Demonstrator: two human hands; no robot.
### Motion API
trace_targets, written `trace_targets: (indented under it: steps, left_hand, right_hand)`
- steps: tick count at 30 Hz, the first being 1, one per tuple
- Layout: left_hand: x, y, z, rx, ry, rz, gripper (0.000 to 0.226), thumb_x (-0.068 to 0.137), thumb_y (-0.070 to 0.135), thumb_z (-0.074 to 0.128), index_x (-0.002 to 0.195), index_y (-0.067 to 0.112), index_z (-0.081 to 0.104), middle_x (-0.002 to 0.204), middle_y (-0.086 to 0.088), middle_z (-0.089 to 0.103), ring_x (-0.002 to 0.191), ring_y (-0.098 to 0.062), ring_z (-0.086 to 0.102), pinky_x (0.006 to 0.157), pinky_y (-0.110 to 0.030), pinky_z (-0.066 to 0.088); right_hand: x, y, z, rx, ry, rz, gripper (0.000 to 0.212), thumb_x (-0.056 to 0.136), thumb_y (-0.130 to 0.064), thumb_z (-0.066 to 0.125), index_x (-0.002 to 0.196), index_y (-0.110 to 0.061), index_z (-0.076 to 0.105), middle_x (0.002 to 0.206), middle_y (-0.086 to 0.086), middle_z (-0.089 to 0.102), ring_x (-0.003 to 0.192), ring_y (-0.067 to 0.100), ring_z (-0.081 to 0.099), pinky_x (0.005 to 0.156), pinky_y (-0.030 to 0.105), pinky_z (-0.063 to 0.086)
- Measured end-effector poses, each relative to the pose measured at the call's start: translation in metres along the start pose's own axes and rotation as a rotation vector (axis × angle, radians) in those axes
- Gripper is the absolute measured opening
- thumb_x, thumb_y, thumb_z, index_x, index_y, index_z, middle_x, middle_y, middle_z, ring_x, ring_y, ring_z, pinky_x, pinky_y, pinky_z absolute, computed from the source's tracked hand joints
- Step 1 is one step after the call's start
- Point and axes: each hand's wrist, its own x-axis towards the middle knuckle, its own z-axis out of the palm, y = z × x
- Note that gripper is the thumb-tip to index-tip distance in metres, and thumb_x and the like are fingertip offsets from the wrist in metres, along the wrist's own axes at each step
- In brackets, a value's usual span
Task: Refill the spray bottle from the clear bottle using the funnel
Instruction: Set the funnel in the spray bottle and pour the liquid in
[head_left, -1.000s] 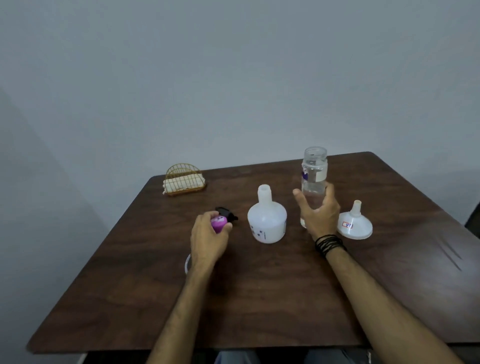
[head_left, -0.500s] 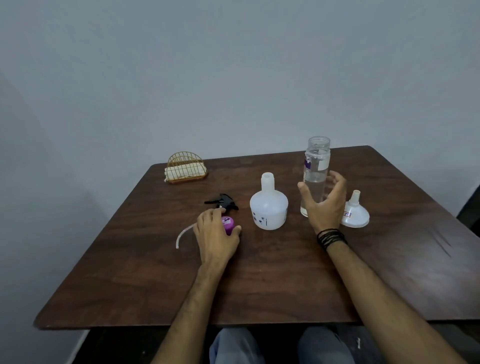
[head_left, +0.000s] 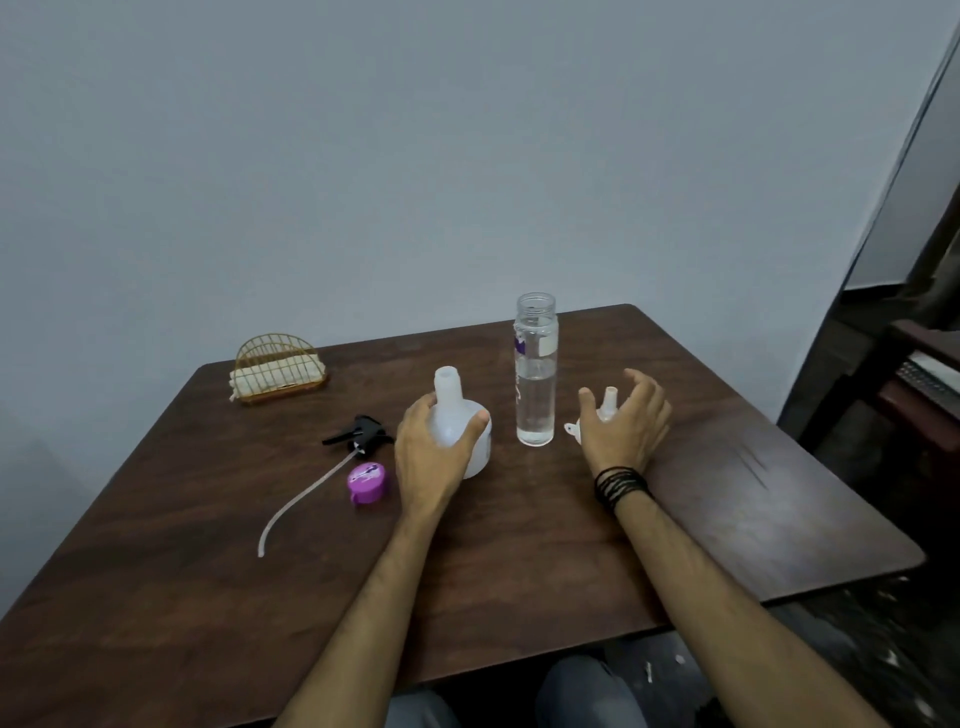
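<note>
Dark wooden table fills your view; your left hand wraps the white round-bellied spray bottle, uncapped and upright at centre. Just right stands the clear bottle, part full. Your right hand hovers spread over the white funnel, inverted. Purple cap lies left

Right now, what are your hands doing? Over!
Left hand cupped on spray bottle, top off. Right hand open over funnel, no grip yet. Clear bottle stands between them, uncapped. Nothing blocking.
</note>
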Motion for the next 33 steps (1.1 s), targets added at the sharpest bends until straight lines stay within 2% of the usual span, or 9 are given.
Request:
trace_targets:
  steps: [3,7,10,13,16,19,24,28,33]
  left_hand:
    - [-0.003,-0.006,0.011,-0.024,0.021,0.039,0.053,0.08,0.046,0.079,0.12,0.018,0.06,0.11,0.013,0.053,0.106,-0.015,0.058,0.091,-0.039,0.053]
    - [0.0,-0.012,0.013,-0.019,0.018,0.036,0.054,0.081,0.049,0.077,0.122,0.021,0.057,0.112,0.015,0.05,0.105,-0.011,0.056,0.091,-0.04,0.055]
    - [0.0,-0.014,0.013,-0.017,0.014,0.058,0.057,0.08,0.052,0.076,0.125,0.021,0.056,0.113,0.014,0.05,0.106,-0.011,0.056,0.09,-0.038,0.055]
    - [0.001,-0.017,0.014,-0.016,0.014,0.056,0.058,0.08,0.052,0.076,0.125,0.022,0.055,0.114,0.014,0.049,0.107,-0.011,0.055,0.091,-0.038,0.055]
    - [0.001,-0.016,0.014,-0.02,0.022,0.066,0.055,0.081,0.05,0.076,0.124,0.022,0.056,0.113,0.016,0.049,0.105,-0.009,0.055,0.091,-0.037,0.054]
    - [0.002,-0.017,0.016,-0.021,0.029,0.074,0.055,0.081,0.049,0.077,0.124,0.022,0.056,0.111,0.016,0.049,0.103,-0.008,0.054,0.09,-0.036,0.054]
    - [0.003,-0.02,0.017,-0.017,0.014,0.067,0.056,0.081,0.051,0.076,0.125,0.025,0.054,0.114,0.017,0.048,0.107,-0.008,0.054,0.092,-0.038,0.055]
    - [0.002,-0.019,0.015,-0.026,0.019,0.089,0.053,0.081,0.051,0.077,0.122,0.025,0.056,0.112,0.015,0.05,0.106,-0.01,0.056,0.091,-0.038,0.054]
    - [0.003,-0.021,0.015,-0.05,0.025,0.098,0.054,0.08,0.058,0.072,0.12,0.024,0.059,0.114,0.011,0.058,0.106,-0.011,0.057,0.09,-0.041,0.053]
  right_hand:
    - [0.003,0.004,-0.001,-0.022,-0.101,0.036,0.033,0.084,-0.036,0.071,0.113,-0.022,0.066,0.117,0.0,0.067,0.113,0.027,0.056,0.094,0.04,0.042]
    - [0.002,0.004,0.0,0.089,-0.123,0.067,0.017,0.088,-0.028,0.067,0.101,-0.023,0.077,0.102,0.0,0.075,0.101,0.027,0.058,0.089,0.035,0.046]
    - [-0.004,-0.002,-0.005,0.136,-0.102,-0.021,0.014,0.086,-0.027,0.071,0.097,-0.023,0.08,0.098,-0.001,0.067,0.091,0.017,0.05,0.083,0.027,0.043]
    - [-0.008,-0.009,-0.015,0.225,-0.12,-0.007,0.009,0.083,-0.031,0.075,0.085,-0.024,0.08,0.079,-0.006,0.053,0.072,0.012,0.054,0.073,0.027,0.047]
    - [-0.009,-0.007,-0.025,0.247,-0.093,-0.06,0.027,0.085,-0.038,0.072,0.066,-0.018,0.069,0.054,-0.006,0.043,0.051,0.01,0.044,0.056,0.028,0.04]
    - [-0.01,-0.009,-0.037,0.275,-0.064,-0.093,0.039,0.085,-0.045,0.064,0.062,-0.014,0.065,0.048,-0.002,0.046,0.046,0.014,0.042,0.052,0.03,0.038]
    - [-0.022,-0.032,-0.054,0.595,-0.394,0.158,0.02,0.088,-0.028,0.072,0.074,-0.014,0.074,0.058,0.009,0.064,0.049,0.013,0.05,0.047,0.025,0.04]
    - [-0.035,-0.054,-0.057,0.788,-0.625,0.344,0.013,0.095,-0.018,0.065,0.085,-0.009,0.066,0.073,0.01,0.074,0.051,0.013,0.06,0.045,0.018,0.038]
    - [-0.048,-0.082,-0.048,0.95,-0.835,0.505,0.004,0.094,-0.012,0.064,0.094,-0.01,0.06,0.101,0.013,0.077,0.07,0.013,0.064,0.062,0.022,0.045]
